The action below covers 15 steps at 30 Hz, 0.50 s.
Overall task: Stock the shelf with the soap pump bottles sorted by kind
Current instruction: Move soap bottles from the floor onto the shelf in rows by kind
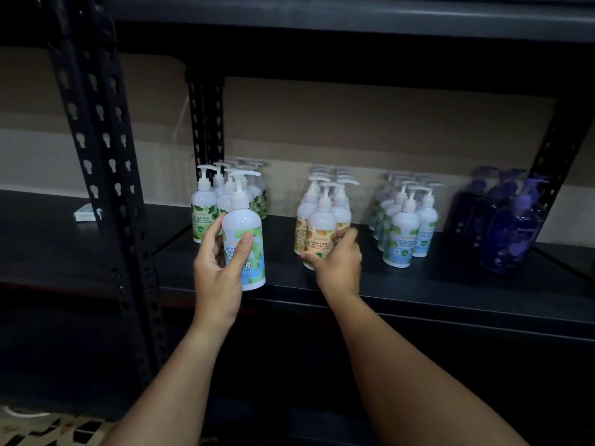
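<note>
My left hand [222, 268] grips a white pump bottle with a green-and-blue label [246, 233], held upright at the front edge of the dark shelf [450, 281]. My right hand [338, 262] grips the front orange-label bottle [320, 226] of the orange group, which stands on the shelf. Behind my left hand stands a group of green-label bottles [206, 207]. To the right are a green-and-blue-label group [405, 223] and, at the far right, dark purple bottles [512, 223].
Black perforated uprights stand at the left [106, 175], behind the green group [206, 117] and at the right [553, 149]. A small white packet [87, 214] lies on the neighbouring shelf to the left. Another shelf board [354, 17] runs overhead.
</note>
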Each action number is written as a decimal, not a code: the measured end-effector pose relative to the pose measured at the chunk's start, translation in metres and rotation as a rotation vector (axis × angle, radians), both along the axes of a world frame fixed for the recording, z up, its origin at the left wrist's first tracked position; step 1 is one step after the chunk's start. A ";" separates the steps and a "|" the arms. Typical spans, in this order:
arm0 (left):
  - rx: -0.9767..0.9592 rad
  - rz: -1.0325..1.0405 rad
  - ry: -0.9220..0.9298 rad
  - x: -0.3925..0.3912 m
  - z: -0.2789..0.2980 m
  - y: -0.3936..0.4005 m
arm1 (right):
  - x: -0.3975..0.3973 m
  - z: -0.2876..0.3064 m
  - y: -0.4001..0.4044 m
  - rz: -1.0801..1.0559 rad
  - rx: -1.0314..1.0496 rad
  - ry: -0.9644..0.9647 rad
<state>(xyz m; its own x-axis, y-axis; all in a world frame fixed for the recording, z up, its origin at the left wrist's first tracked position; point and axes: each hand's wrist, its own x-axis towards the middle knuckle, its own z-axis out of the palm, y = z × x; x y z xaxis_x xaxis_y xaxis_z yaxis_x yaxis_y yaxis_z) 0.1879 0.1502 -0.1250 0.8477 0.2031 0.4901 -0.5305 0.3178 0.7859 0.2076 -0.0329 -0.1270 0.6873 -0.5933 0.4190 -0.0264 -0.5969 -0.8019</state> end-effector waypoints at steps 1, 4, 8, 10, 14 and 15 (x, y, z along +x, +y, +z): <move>-0.001 -0.002 -0.003 0.000 0.000 0.000 | 0.000 0.000 0.000 -0.002 -0.001 0.000; 0.004 -0.010 -0.013 0.000 0.000 -0.001 | -0.001 0.000 0.001 0.001 0.003 0.000; 0.011 -0.025 -0.027 -0.001 -0.001 -0.002 | -0.003 0.001 0.001 0.011 0.004 0.033; 0.026 -0.033 -0.031 -0.001 -0.001 -0.002 | -0.005 0.002 0.000 0.036 0.008 0.068; 0.022 -0.053 -0.028 -0.004 -0.001 -0.009 | -0.015 0.003 -0.011 0.086 0.035 0.092; 0.018 -0.059 -0.028 -0.006 0.000 -0.012 | -0.019 0.003 -0.014 0.094 0.033 0.095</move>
